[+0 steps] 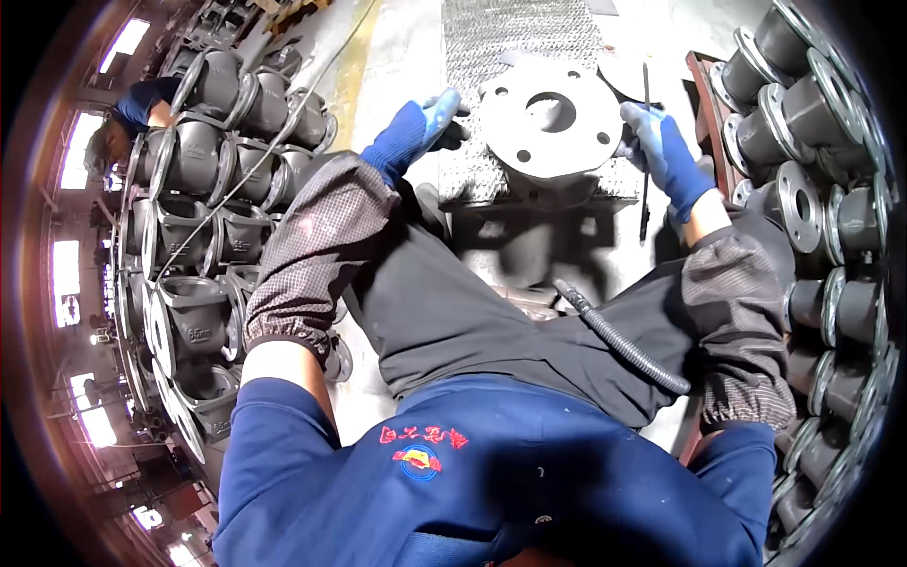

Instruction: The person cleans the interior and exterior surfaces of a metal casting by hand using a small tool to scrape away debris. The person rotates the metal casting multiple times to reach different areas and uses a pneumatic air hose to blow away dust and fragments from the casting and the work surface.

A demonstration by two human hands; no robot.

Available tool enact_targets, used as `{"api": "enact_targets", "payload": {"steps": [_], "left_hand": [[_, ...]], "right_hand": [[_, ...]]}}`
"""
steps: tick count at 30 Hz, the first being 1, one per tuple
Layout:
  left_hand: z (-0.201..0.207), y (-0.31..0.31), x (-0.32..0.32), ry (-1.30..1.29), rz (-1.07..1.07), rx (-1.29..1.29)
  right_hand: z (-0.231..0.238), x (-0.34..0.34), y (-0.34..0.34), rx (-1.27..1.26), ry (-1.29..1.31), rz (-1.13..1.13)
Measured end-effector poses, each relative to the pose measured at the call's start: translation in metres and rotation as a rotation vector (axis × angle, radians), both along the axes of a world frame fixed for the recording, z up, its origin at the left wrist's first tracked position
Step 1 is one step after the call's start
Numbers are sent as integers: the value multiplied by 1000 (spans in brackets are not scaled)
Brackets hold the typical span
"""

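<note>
A grey valve body with a round pale flange [515,142] stands on a textured bench [472,180] ahead of me, its central bore and bolt holes facing up. My left hand [425,128], in a blue knitted glove, is just left of the flange and apart from it; its fingers reach forward, open, holding nothing I can see. On the flange's right, my gloved right hand [659,151] closes round a long, thin dark rod [645,208] that looks like a file. The rod sticks out both beyond and below the fingers. Part of the right fingers is hidden.
Grey flanged castings are stacked high at left [189,236] and right [803,208]. A rusty red frame [709,113] edges the right stack. A ribbed grey hose [624,340] lies across my right thigh. A thin cable [312,90] crosses the left stack. Another person [146,104] bends beyond it.
</note>
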State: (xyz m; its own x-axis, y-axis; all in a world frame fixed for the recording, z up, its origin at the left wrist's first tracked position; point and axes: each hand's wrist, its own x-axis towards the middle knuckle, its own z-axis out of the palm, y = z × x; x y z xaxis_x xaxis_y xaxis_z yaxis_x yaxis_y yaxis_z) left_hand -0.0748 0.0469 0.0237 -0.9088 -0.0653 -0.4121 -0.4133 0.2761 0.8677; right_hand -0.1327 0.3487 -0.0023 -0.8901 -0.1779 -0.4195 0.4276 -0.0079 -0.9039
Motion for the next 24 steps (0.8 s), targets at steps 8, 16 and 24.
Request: {"api": "enact_targets", "payload": {"steps": [8, 16, 24], "left_hand": [[-31, 27, -21, 199, -118, -40], [-46, 16, -1, 234, 39, 108], [-40, -13, 28, 83, 179, 632]], "right_hand": [[8, -9, -16, 236, 223, 124], [3, -18, -47, 243, 366, 178], [28, 13, -96, 49, 566, 371]]}}
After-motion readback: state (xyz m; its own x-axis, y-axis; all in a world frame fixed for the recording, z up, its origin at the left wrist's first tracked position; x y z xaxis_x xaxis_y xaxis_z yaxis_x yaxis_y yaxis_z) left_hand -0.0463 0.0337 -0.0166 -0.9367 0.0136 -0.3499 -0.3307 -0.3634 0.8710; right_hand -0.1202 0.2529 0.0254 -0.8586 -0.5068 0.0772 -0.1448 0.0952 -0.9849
